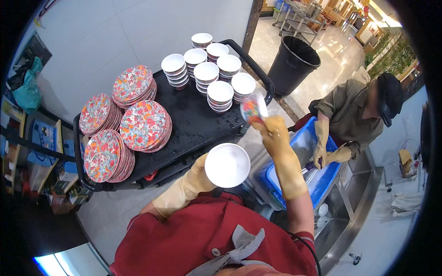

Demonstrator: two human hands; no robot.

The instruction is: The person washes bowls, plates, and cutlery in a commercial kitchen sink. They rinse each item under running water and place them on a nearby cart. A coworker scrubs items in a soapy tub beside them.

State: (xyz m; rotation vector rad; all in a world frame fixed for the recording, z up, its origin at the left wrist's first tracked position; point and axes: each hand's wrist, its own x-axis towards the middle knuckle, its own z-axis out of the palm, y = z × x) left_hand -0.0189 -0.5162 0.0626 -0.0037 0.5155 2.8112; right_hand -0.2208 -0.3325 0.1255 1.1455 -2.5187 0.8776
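My left hand, in a pale yellow rubber glove, holds a white bowl in front of my chest, its opening towards me. Whether other bowls sit beneath it is hidden. My right hand, gloved the same way, grips a tilted bowl with a colourful floral outside; it is blurred. That bowl is beside several stacks of white-lined bowls on a black cart. Four-sided clustering aside, several stacks of floral plates occupy the cart's left end.
Right of me, a co-worker in yellow gloves holds a dark purple item over a blue tub with suds. A steel sink with small white dishes lies below it. A black bin stands beyond the cart's handle.
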